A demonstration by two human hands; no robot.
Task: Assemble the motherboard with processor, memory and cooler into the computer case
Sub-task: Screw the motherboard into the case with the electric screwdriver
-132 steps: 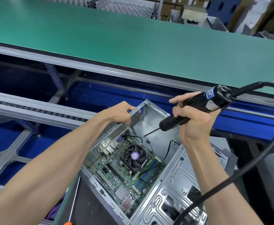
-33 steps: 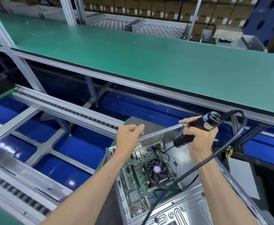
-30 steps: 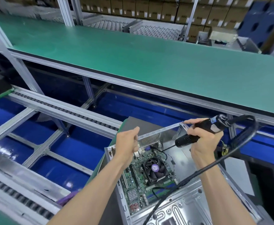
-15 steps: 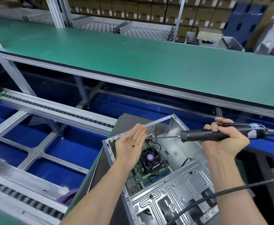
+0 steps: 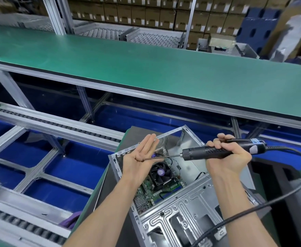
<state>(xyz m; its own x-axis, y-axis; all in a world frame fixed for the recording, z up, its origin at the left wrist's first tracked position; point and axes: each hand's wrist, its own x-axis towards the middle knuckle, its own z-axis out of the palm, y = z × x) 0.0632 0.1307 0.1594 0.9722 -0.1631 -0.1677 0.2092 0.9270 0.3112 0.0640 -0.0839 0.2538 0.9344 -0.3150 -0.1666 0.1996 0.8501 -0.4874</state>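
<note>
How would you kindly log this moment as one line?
left hand: open, palm up | right hand: grips electric screwdriver | bit tip at left palm | computer case: open, motherboard inside

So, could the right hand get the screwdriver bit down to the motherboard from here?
Probably yes: the case is open on top, and the right hand holds the screwdriver just above it. Only the open left hand at the bit tip intervenes.

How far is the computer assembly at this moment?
Done: the motherboard with its cooler fan sits inside the case. In hand: the right hand grips the electric screwdriver, its tip touching the open left hand. Left, probably: driving screws into the board; none visible here.
</note>
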